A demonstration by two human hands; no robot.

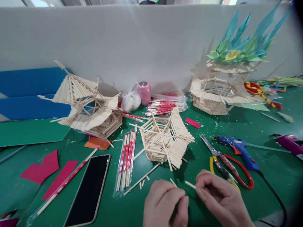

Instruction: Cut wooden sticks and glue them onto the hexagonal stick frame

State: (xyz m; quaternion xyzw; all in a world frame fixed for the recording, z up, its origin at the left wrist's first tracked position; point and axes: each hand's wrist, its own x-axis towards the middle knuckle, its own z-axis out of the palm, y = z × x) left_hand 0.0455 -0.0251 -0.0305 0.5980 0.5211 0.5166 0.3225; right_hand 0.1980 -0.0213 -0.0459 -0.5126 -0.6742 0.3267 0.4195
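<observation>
My right hand (219, 197) pinches a short wooden stick (190, 184) between thumb and fingertips, its free end pointing left. My left hand (164, 201) is beside it with the fingers curled and closed; what they hold, if anything, is hidden. Another short stick piece (173, 182) shows just past the left knuckles, and I cannot tell if it is held or lying on the table. Beyond both hands stands a many-sided framework of wooden sticks (157, 138), with crossing sticks over its top and slatted roof panels on its right side.
Pliers (214, 164), scissors (239, 173) and a blue glue gun (236, 148) lie right. A phone (88, 189) and bagged chopsticks (126, 160) lie left. Two stick buildings (92, 110) (210, 97) stand behind, near a pink flask (144, 93) and a white wall (142, 41).
</observation>
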